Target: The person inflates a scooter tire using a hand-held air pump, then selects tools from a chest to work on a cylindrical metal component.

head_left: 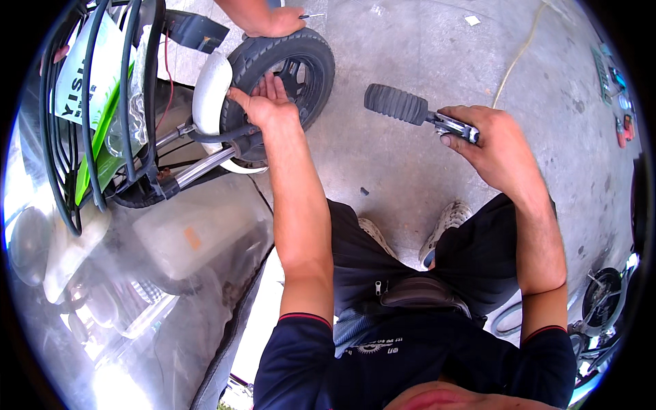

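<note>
My left hand (pixel 266 102) is palm up at the front wheel (pixel 314 82) of a scooter, its fingers loosely curled but apart, reaching over the black tire beside the white mudguard (pixel 208 89). Below it run the chrome fork tubes (pixel 201 169). Out to the right, my right hand (pixel 485 137) grips a metal piece (pixel 451 126) that carries a thick black ribbed rubber end (pixel 396 102), held clear of the wheel.
Another person's hand (pixel 273 20) rests atop the tire with a thin tool. A wire basket (pixel 85 171) and plastic-covered body (pixel 164 307) fill the left. A yellow cord (pixel 512 61), small tools (pixel 622 133) and another wheel (pixel 601 297) lie rightward.
</note>
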Tool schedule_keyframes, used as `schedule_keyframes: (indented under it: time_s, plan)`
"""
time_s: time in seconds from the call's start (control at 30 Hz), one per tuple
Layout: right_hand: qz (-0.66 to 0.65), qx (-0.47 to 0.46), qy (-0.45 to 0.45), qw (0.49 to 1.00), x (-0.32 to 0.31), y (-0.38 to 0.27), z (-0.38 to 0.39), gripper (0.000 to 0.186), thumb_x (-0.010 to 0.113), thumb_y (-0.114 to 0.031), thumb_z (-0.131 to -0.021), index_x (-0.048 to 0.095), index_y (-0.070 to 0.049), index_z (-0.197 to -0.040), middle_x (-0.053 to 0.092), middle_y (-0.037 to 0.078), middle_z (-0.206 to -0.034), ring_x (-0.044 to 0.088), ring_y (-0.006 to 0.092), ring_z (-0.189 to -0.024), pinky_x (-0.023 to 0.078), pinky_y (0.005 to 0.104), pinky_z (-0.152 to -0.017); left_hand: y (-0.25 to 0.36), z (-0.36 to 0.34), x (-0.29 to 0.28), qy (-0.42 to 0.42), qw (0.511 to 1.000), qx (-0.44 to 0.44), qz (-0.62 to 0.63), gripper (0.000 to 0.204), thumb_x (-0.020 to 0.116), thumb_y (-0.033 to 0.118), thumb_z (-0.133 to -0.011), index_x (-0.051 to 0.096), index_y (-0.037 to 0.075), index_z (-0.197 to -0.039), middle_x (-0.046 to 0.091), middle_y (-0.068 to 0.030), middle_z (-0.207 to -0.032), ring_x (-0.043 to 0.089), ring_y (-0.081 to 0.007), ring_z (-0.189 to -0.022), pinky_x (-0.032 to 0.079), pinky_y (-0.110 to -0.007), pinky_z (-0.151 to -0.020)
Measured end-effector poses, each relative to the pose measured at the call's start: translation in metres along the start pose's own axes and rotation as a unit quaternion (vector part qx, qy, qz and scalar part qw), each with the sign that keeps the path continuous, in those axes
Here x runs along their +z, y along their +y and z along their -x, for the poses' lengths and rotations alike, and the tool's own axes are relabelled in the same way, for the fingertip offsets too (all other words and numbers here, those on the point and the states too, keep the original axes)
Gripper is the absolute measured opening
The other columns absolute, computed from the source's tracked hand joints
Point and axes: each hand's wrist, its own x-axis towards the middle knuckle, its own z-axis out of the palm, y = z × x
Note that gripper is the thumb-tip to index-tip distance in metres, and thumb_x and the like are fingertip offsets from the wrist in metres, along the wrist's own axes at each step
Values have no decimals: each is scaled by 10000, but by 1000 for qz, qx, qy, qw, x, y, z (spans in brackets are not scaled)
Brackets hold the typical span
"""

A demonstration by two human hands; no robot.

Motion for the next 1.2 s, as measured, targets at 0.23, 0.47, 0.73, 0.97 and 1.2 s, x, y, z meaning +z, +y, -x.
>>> schedule_keyframes:
  time_s: [0.23, 0.47, 0.73, 0.97, 1.2]
  plan:
    - [18, 11, -6, 1000, 7, -4, -1, 307, 768, -187, -854, 724, -80, -1138, 716, 165, -931, 674, 369, -852, 525, 450, -763, -5, -5, 4, -17, 1000, 4, -21, 1069, 575, 772, -885, 307, -96, -1448, 483, -204, -1415, 603, -247, -1183, 509, -353, -1007]
    - [21, 39, -9, 999, 12, -10, 4, 321, 767, -196, -860, 726, -89, -1161, 727, 163, -961, 684, 361, -876, 534, 442, -779, -9, -1, 12, -8, 999, 13, -41, 943, 570, 749, -904, 444, -110, -1272, 541, -169, -1206, 643, -209, -967, 566, -285, -772]
    - [20, 13, 20, 1000, 24, -18, 4, 305, 771, -206, -862, 733, -77, -1136, 728, 165, -920, 687, 365, -837, 534, 446, -759, -10, -6, 15, -34, 998, -25, -53, 676, 668, 590, -939, 543, -31, -1175, 616, -139, -1129, 678, -189, -800, 571, -274, -624]
    - [15, 32, 9, 999, 19, -9, 1, 264, 768, -217, -867, 743, -81, -1092, 717, 163, -838, 678, 368, -789, 527, 447, -730, -55, 12, -5, -73, 994, -67, -44, 435, 433, 284, -1099, 397, 12, -1438, 585, -151, -1297, 660, -286, -1075, 591, -424, -925]
    - [4, 2, 25, 1000, 13, 2, 0, 245, 756, -234, -879, 743, -95, -1081, 722, 153, -858, 684, 361, -795, 528, 449, -727, -30, -19, -3, 93, 981, -80, 147, 815, 394, 619, -1037, 283, -29, -1517, 396, -165, -1531, 620, -275, -1198, 582, -424, -981]
